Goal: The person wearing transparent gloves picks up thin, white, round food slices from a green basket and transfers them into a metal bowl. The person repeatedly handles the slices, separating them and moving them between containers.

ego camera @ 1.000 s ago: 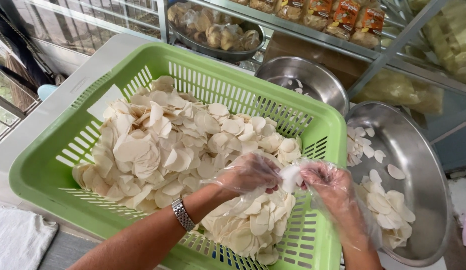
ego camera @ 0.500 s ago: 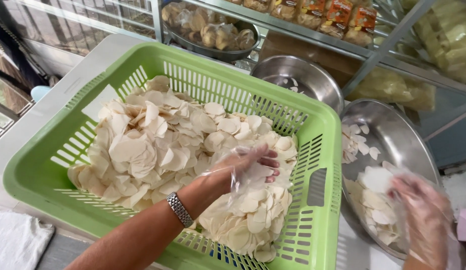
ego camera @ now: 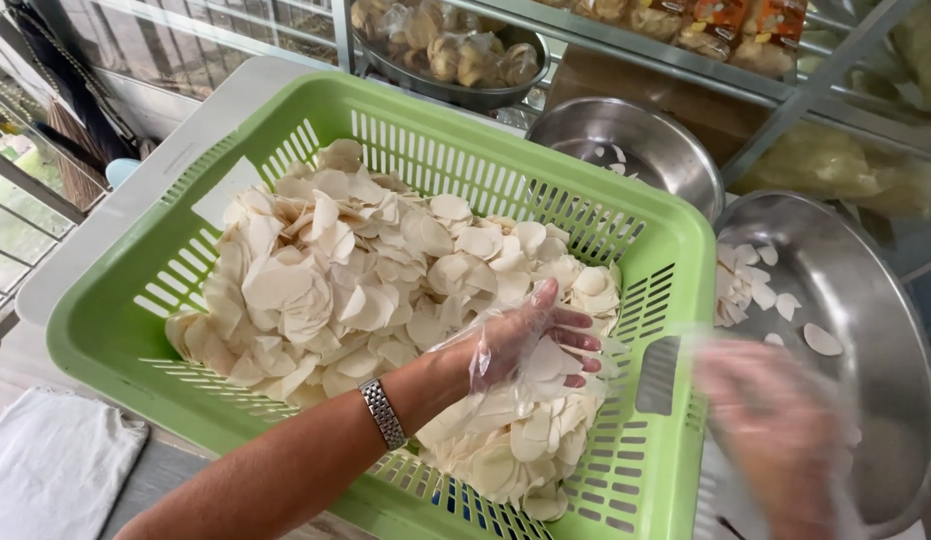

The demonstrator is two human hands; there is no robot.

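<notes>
A green plastic slotted basket (ego camera: 676, 250) holds a heap of thin, pale round chips (ego camera: 346, 270). My left hand (ego camera: 531, 345), in a loose clear plastic glove, lies on the chips at the basket's right side with its fingers spread. A metal watch (ego camera: 384, 412) is on that wrist. My right hand (ego camera: 776, 430), also gloved, is blurred with motion between the basket's right rim and a large steel bowl (ego camera: 866, 300). I cannot make out whether it holds anything. A few chips lie in that bowl.
A smaller steel bowl (ego camera: 636, 140) with a few chips stands behind the basket. Another bowl of brown snacks (ego camera: 446, 50) and packets (ego camera: 746, 20) sit on a metal shelf at the back. A white cloth (ego camera: 46, 460) lies at the lower left.
Both hands were together on the chips. My right hand swung out over the large bowl and is now coming back toward the basket, while my left hand stayed on the heap.
</notes>
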